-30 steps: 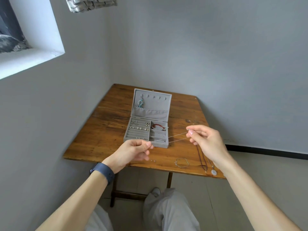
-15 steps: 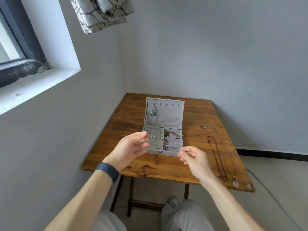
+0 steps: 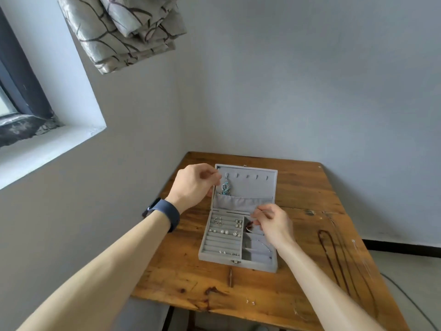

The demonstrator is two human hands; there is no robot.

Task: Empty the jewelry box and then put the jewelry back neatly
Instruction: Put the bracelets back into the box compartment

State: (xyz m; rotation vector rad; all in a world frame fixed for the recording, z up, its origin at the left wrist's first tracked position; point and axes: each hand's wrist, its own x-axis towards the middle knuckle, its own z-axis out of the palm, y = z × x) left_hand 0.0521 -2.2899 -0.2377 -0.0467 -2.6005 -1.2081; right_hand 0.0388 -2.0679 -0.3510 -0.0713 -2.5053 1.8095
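- The left forearm (image 3: 107,266) and the right forearm (image 3: 317,283) are both bare from the wrist to the lower edge of the view
- A broad wristband (image 3: 167,215) in dark navy wraps the left wrist; its strap is smooth and matte
- A slim dark casing with a small pale glint sits at the wristband's outer edge
- The left grip (image 3: 193,185) and the right grip (image 3: 274,223) are bare
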